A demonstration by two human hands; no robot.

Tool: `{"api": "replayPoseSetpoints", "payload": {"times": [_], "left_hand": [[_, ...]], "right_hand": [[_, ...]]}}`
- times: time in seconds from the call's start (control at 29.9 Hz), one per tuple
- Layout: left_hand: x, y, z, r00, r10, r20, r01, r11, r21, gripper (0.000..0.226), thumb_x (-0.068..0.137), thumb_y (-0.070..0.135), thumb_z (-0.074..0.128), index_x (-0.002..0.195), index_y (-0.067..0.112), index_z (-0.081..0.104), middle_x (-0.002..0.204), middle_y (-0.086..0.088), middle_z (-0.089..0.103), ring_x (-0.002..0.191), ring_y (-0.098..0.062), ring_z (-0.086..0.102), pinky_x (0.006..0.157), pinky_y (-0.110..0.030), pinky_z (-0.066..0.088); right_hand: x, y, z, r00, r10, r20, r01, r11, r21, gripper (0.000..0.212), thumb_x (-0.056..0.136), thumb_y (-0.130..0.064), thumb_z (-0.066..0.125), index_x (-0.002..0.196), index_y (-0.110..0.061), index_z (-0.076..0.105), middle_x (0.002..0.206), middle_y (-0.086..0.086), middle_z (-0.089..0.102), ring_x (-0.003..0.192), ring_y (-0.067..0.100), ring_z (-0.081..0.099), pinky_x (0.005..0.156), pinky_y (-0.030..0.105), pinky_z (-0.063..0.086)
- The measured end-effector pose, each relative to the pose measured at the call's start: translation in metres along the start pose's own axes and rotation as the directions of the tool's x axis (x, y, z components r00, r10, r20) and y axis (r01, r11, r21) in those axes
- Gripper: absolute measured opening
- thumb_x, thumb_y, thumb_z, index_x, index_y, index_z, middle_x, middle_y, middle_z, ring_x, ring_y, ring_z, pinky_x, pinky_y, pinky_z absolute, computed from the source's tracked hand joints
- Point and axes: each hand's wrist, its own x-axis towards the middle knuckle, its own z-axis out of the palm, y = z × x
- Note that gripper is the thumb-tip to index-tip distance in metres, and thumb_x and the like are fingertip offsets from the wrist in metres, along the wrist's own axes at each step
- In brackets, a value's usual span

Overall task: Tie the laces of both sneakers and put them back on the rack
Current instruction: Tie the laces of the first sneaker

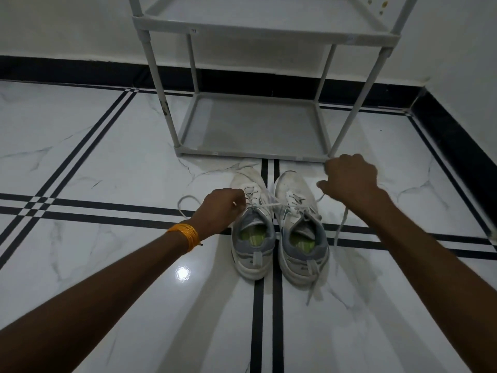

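Observation:
Two white and grey sneakers stand side by side on the floor, toes toward the rack: the left sneaker (pixel 252 232) and the right sneaker (pixel 301 227). My left hand (pixel 223 211) pinches one lace end beside the left sneaker. My right hand (pixel 349 176) pinches the other lace end, above and to the right of the right sneaker. The laces (pixel 271 205) stretch taut between my hands across both shoe tops. Loose lace ends trail on the floor to the left and right. The grey shoe rack (pixel 250 152) stands just beyond the toes.
The floor is glossy white marble tile with black stripe lines. A black skirting runs along the white walls (pixel 67 28) behind and to the right. The rack's lower shelf and upper shelf (pixel 269 33) hold nothing visible. An orange band circles my left wrist.

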Motion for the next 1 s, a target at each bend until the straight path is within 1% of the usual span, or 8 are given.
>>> {"api": "replayPoseSetpoints", "payload": {"times": [0.1, 0.2, 0.27, 0.43, 0.57, 0.67, 0.83, 1.0], "left_hand": [[0.002, 0.003, 0.001, 1.000, -0.003, 0.017, 0.003, 1.000, 0.022, 0.012, 0.092, 0.017, 0.058, 0.098, 0.009, 0.064, 0.101, -0.011, 0.069, 0.090, -0.027, 0.064, 0.080, -0.037, 0.053], [0.002, 0.008, 0.003, 0.996, -0.007, 0.093, -0.007, 0.990, 0.142, 0.021, 0.091, 0.017, 0.062, 0.106, 0.005, 0.055, 0.108, -0.015, 0.061, 0.091, -0.029, 0.059, 0.078, -0.034, 0.048], [-0.001, 0.012, 0.006, 0.994, 0.010, 0.109, -0.034, 0.975, 0.219, 0.034, 0.087, 0.020, 0.068, 0.111, 0.006, 0.048, 0.108, -0.014, 0.059, 0.087, -0.026, 0.058, 0.076, -0.031, 0.047], [-0.007, 0.014, 0.005, 0.999, 0.026, 0.032, -0.032, 0.982, 0.184, 0.038, 0.088, 0.024, 0.068, 0.113, 0.008, 0.044, 0.093, -0.011, 0.066, 0.069, -0.020, 0.057, 0.066, -0.029, 0.051], [-0.004, 0.014, 0.002, 0.999, 0.011, 0.043, -0.007, 0.997, -0.081, 0.025, 0.095, 0.020, 0.055, 0.119, 0.012, 0.051, 0.089, -0.005, 0.066, 0.079, -0.021, 0.063, 0.074, -0.032, 0.054], [-0.002, 0.014, 0.001, 0.998, 0.025, 0.058, -0.021, 0.998, -0.063, 0.027, 0.092, 0.023, 0.060, 0.118, 0.014, 0.059, 0.099, -0.006, 0.066, 0.086, -0.020, 0.061, 0.077, -0.033, 0.053], [-0.005, 0.009, -0.001, 0.990, -0.140, 0.020, 0.140, 0.952, -0.270, 0.021, 0.087, 0.021, 0.068, 0.107, 0.014, 0.067, 0.095, 0.001, 0.066, 0.082, -0.013, 0.062, 0.066, -0.025, 0.056], [-0.002, 0.009, -0.009, 0.990, -0.139, 0.002, 0.137, 0.977, -0.162, 0.017, 0.082, 0.017, 0.074, 0.096, 0.006, 0.075, 0.090, -0.010, 0.075, 0.075, -0.017, 0.066, 0.080, -0.034, 0.059]], "right_hand": [[-0.008, -0.026, 0.013, 0.985, -0.174, -0.008, 0.173, 0.969, 0.179, 0.027, 0.087, -0.036, 0.061, 0.108, -0.020, 0.068, 0.117, 0.007, 0.064, 0.116, 0.030, 0.052, 0.094, 0.045, 0.042], [-0.019, -0.056, 0.017, 0.910, -0.416, 0.001, 0.339, 0.743, 0.577, 0.017, 0.086, -0.025, 0.068, 0.101, -0.020, 0.074, 0.104, -0.001, 0.071, 0.095, 0.016, 0.062, 0.085, 0.033, 0.050], [-0.026, -0.070, 0.022, 0.876, -0.480, 0.030, 0.363, 0.701, 0.615, 0.017, 0.086, -0.021, 0.068, 0.102, -0.018, 0.073, 0.103, 0.000, 0.073, 0.088, 0.013, 0.064, 0.078, 0.028, 0.050], [-0.027, -0.081, 0.033, 0.889, -0.457, 0.012, 0.359, 0.714, 0.601, 0.009, 0.086, -0.012, 0.066, 0.090, -0.016, 0.073, 0.090, 0.005, 0.075, 0.079, 0.017, 0.067, 0.068, 0.023, 0.044], [-0.032, -0.082, 0.035, 0.914, -0.404, -0.019, 0.326, 0.710, 0.624, 0.015, 0.087, -0.009, 0.060, 0.093, -0.014, 0.073, 0.085, 0.004, 0.073, 0.070, 0.014, 0.060, 0.068, 0.022, 0.040], [-0.038, -0.083, 0.038, 0.936, -0.351, -0.026, 0.273, 0.679, 0.681, 0.016, 0.086, -0.007, 0.059, 0.093, -0.012, 0.072, 0.081, 0.006, 0.073, 0.068, 0.013, 0.061, 0.068, 0.022, 0.044], [-0.037, -0.081, 0.042, 0.954, -0.298, 0.002, 0.202, 0.651, 0.732, 0.013, 0.084, -0.007, 0.063, 0.089, -0.013, 0.074, 0.074, 0.002, 0.070, 0.070, 0.014, 0.065, 0.065, 0.022, 0.046], [-0.041, -0.085, 0.041, 0.962, -0.271, -0.009, 0.191, 0.652, 0.734, 0.017, 0.085, -0.004, 0.060, 0.091, -0.011, 0.074, 0.079, 0.006, 0.073, 0.069, 0.015, 0.063, 0.067, 0.023, 0.046]]}}
